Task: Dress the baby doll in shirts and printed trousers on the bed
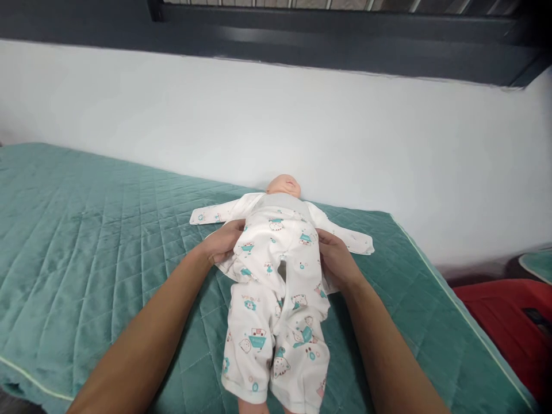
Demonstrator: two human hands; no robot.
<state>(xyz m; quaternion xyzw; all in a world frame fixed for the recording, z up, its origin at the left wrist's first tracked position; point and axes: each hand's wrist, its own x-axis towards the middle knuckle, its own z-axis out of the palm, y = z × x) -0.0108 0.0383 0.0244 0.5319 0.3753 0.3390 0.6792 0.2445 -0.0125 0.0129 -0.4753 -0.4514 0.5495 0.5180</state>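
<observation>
Your bare left forearm (149, 336), lower left of the frame, narrows toward your left hand (225, 240); your right forearm (383, 336), lower right, and right hand (337, 257) are bare too.

No readable lettering, only tiny illegible marks (250, 298) on the white patterned trousers (267, 296).

Bedroom-like room, exact kind unclear. White wall (345, 132) runs along the far edge of a green quilted surface (107, 230).
</observation>
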